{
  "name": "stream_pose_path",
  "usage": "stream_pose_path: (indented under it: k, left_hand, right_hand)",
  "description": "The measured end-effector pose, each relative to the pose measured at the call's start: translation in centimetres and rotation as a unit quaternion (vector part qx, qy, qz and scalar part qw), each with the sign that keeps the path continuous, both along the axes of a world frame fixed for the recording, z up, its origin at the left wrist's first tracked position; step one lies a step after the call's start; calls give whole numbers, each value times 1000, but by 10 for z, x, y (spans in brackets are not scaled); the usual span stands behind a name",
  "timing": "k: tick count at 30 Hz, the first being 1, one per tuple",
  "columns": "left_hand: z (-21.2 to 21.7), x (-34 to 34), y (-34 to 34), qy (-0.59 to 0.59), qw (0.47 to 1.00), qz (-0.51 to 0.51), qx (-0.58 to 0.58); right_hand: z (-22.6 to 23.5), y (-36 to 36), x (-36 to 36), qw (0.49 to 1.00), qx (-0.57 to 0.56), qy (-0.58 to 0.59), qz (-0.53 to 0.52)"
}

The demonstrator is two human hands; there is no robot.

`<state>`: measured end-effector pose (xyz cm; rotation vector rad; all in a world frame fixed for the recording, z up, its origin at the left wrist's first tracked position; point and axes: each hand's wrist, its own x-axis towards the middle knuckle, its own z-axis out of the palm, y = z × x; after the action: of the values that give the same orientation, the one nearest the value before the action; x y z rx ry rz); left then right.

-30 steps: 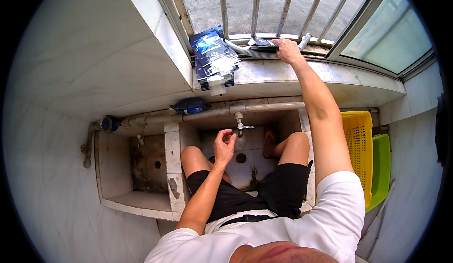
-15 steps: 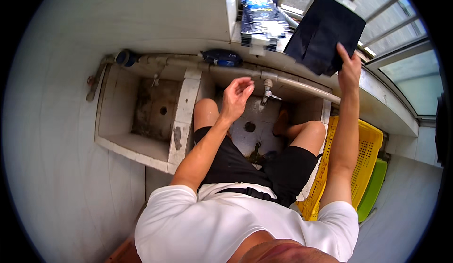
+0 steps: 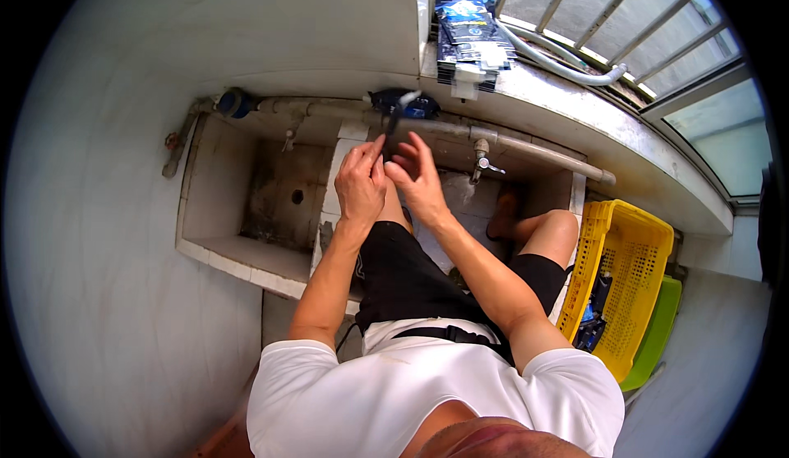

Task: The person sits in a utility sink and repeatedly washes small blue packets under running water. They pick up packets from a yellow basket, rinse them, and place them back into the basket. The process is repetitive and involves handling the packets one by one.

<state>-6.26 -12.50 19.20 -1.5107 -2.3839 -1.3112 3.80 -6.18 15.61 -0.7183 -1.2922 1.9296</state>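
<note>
In front of me, over the divider between two tiled basins, my left hand (image 3: 362, 185) pinches a thin black pouch (image 3: 393, 124) seen nearly edge-on. A blurred white tip (image 3: 408, 97), perhaps its spout, shows at the far end. My right hand (image 3: 421, 183) is close against its near end, fingers bent round it; the exact contact is partly hidden. Beyond the hands, a dark blue packet (image 3: 423, 106) lies behind the pipe along the basins' back edge. A stack of dark blue printed pouches (image 3: 468, 35) with white spouts rests on the window ledge.
A tap (image 3: 483, 164) stands over the right basin, where my legs are. The left basin (image 3: 215, 187) has a drain hole. To my right, a yellow perforated basket (image 3: 637, 294) holds dark packets beside a green tub (image 3: 659, 335). A grey hose (image 3: 567, 70) lies by the window bars.
My right hand has brought the black pouch from the window ledge down and leftward to my left hand. My left hand has closed on it. The view has shifted slightly.
</note>
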Motion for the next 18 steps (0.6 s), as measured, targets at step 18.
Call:
stream_pose_path:
  k: [18]
  left_hand:
    - [-58,-144,-33,-400,906,-79,-115]
  right_hand:
    - [-49,1,-61,982,-60,-163,80]
